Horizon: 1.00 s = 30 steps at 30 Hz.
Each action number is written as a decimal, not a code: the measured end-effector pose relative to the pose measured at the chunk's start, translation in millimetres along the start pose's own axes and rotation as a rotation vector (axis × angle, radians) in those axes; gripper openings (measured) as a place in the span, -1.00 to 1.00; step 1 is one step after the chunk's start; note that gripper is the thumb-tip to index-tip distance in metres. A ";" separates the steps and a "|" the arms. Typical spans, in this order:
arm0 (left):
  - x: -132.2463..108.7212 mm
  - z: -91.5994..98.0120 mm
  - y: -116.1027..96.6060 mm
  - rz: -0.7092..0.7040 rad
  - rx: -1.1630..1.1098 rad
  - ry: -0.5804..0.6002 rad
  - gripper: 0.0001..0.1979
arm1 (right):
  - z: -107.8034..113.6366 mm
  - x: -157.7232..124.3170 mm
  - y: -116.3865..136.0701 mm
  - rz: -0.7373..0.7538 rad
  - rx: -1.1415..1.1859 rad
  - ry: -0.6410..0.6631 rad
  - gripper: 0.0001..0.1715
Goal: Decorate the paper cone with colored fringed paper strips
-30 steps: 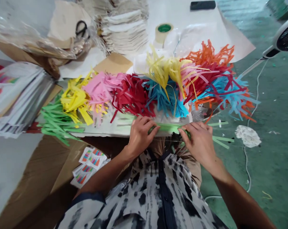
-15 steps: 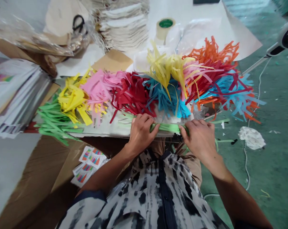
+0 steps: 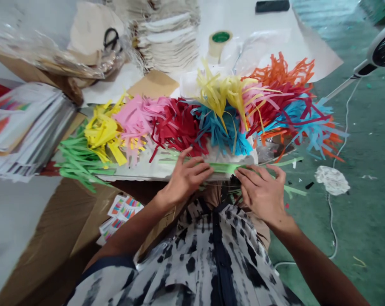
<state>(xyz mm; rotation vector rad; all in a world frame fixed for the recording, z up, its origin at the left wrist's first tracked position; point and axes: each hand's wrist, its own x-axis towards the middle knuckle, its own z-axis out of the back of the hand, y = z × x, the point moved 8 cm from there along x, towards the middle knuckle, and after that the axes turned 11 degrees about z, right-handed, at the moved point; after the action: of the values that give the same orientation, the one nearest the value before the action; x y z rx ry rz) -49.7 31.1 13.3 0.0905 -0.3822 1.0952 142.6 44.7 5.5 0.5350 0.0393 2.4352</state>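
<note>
I see the flat, light-green paper strip (image 3: pixel 224 167) lying along the near edge of the white-topped table (image 3: pixel 131 174), spanning the gap between both hands. On the left hand (image 3: pixel 188 174), the index finger is raised and the other fingers stretch forward over the strip; on the right hand (image 3: pixel 262 189), the fingers lie bent across its other end. Palms and thumbs are mostly hidden from me, so I cannot tell whether either grip pinches the paper or merely presses it.

What worries me first is the edge. Narrow, pale-green fringe ends (image 3: pixel 296 191) reach past the right hand, out over the green floor (image 3: pixel 364 148); should that hand lift or slip, their weight might drag the strip off. Unequal pressure from the two hands could crease the paper or skew it, and a sharp tug would probably tear it.

I would also mind the dark-red paper tassel (image 3: pixel 179 127) and the blue paper tassel (image 3: pixel 227 129), heaped just beyond the fingers. Their loose strands could snag on a knuckle or get caught in the strip if either hand pushes forward.
</note>
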 end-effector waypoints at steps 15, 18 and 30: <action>26.2 -10.0 -42.6 -0.038 -0.067 0.019 -0.80 | 15.2 20.3 -8.8 0.067 -0.077 0.007 -0.83; 28.5 -24.2 -38.5 0.004 -0.053 0.055 -0.78 | 13.8 23.2 -6.1 0.101 -0.079 -0.002 -0.84; 35.8 -25.1 -29.4 0.128 -0.062 0.035 -0.79 | -3.5 35.1 -9.7 0.138 -0.058 -0.009 -0.80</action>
<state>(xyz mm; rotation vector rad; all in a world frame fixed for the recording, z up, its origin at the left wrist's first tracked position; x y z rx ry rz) -3.0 54.5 5.7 -0.0076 -0.3945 1.2089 121.9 73.7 13.6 0.5382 -0.0739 2.5591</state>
